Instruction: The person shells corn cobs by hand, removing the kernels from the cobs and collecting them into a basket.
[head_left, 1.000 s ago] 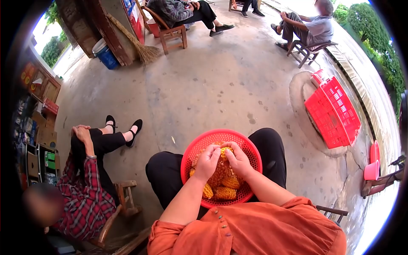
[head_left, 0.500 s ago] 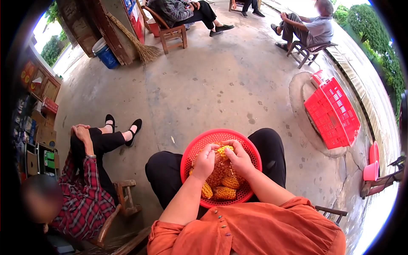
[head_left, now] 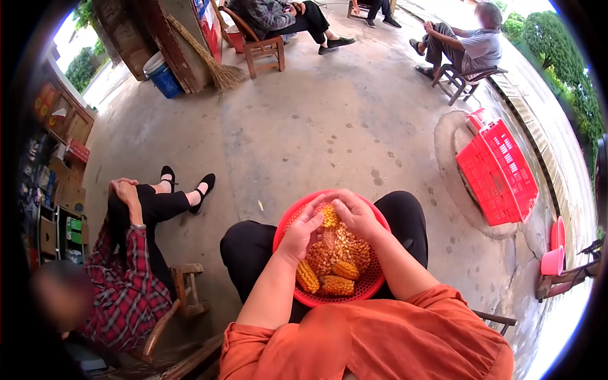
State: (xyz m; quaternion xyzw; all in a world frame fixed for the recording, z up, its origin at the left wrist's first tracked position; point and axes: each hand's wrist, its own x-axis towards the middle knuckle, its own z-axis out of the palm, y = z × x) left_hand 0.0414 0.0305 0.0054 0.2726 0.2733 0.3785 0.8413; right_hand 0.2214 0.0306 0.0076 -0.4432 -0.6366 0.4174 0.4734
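Note:
A red perforated plastic basket [head_left: 373, 278] rests on my lap between my knees. Over its far half, my left hand [head_left: 304, 232] and my right hand [head_left: 356, 219] are curled around a yellow corn cob [head_left: 330, 216], one from each side. Just under the cob is a blurred streak, perhaps falling kernels. Loose corn kernels [head_left: 326, 259] form a heap in the basket. Several shorter pieces of corn lie near its close rim, among them a left piece [head_left: 307, 277] and a middle piece [head_left: 337, 285]. My fingertips partly cover the held cob.
A person in a plaid shirt [head_left: 130, 288] sits close on my left. Other people sit on chairs farther off. Red crates [head_left: 497, 171] stand on the concrete floor to the right, near a pink tub [head_left: 553, 260]. A broom [head_left: 212, 63] and a blue bucket [head_left: 164, 79] are at back left.
My hands have shifted on the cob, with the left palm turned more open. More of the kernel heap shows below them. The basket appears slightly farther right as the view shifts.

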